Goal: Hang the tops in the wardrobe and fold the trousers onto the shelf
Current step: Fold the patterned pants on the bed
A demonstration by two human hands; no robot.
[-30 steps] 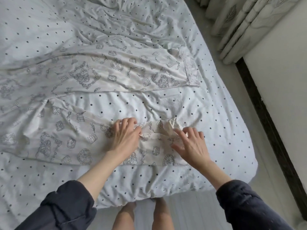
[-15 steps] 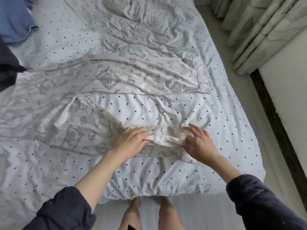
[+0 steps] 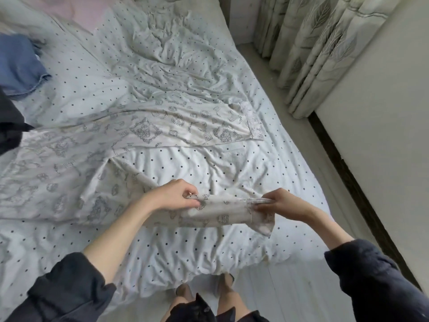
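Dotted bed | cream printed trousers spread flat | left grip, right grip pinch near leg taut

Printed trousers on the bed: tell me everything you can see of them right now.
The trousers are cream, of thin soft fabric with a grey line-drawn print. They lie spread across the dotted bed sheet, legs apart. The far leg lies flat, its cuff toward the curtain side. The near leg's end is lifted and bunched: the left hand grips it mid-leg, the right hand pinches the cuff, whose corner hangs down.
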